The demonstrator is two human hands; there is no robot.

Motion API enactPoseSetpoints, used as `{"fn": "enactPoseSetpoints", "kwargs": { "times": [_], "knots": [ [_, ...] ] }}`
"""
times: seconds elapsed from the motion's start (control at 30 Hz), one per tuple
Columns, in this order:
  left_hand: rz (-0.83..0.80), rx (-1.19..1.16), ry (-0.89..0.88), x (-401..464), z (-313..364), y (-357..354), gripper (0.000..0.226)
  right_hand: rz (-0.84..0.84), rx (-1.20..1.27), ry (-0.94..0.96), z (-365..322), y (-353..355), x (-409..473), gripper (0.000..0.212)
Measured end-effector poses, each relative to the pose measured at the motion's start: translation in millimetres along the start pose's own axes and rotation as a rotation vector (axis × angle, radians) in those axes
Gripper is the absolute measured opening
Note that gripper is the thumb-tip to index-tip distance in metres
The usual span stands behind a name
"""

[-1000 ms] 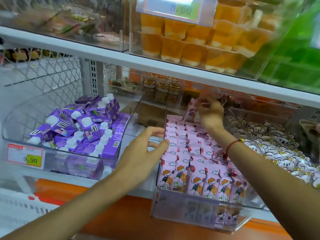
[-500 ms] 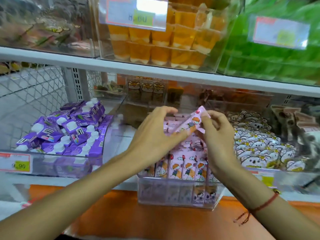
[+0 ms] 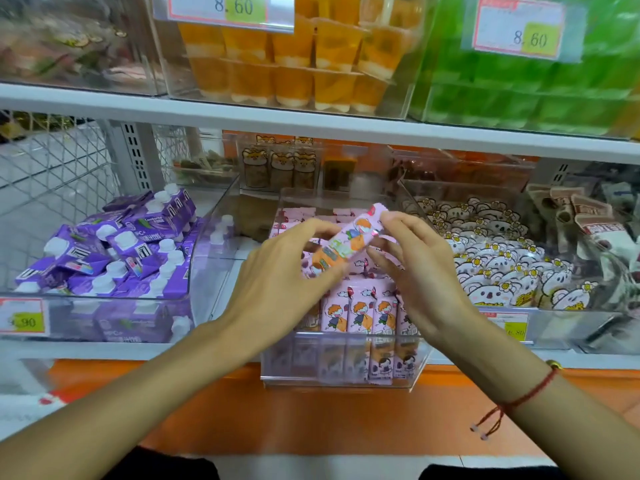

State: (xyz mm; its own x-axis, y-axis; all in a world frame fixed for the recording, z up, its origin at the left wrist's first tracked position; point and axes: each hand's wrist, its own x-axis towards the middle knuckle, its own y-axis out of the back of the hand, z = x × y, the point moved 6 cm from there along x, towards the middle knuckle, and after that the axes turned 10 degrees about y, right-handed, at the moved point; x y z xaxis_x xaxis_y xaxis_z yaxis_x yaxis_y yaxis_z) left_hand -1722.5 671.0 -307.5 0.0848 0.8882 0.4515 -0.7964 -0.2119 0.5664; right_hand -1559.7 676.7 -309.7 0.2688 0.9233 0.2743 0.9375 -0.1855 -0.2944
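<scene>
Pink packet (image 3: 349,240), just pulled from the clear bin (image 3: 339,379) below, is now pinched between our left hand (image 3: 287,271) and right hand (image 3: 422,268), probably for restacking.

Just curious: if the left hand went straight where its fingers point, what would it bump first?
The left hand grips the pink packet, so that comes first; beyond it, probably the right hand, though depth is unclear.
</scene>
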Motion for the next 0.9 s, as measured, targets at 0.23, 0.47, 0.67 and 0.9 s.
{"fn": "enactPoseSetpoints", "kwargs": {
  "times": [0.23,0.47,0.67,0.9],
  "knots": [
    [0.026,-0.157,-0.024,-1.5,5.4,3.4,0.029,-0.326,-0.118,0.094,-1.8,-25.6,-12.4,0.027],
    [0.071,-0.045,-0.103,-3.0,8.2,4.0,0.044,-0.169,-0.16,0.166,-3.9,-18.1,-9.9,0.034],
    [-0.017,-0.258,-0.04,0.1,2.4,5.1,0.036,-0.352,-0.195,0.193,-6.9,-26.2,-10.3,0.036],
    [-0.119,-0.35,0.027,3.3,0.9,-0.5,0.036,-0.268,-0.235,0.227,-7.9,-19.3,-8.5,0.035]
  ]
}}
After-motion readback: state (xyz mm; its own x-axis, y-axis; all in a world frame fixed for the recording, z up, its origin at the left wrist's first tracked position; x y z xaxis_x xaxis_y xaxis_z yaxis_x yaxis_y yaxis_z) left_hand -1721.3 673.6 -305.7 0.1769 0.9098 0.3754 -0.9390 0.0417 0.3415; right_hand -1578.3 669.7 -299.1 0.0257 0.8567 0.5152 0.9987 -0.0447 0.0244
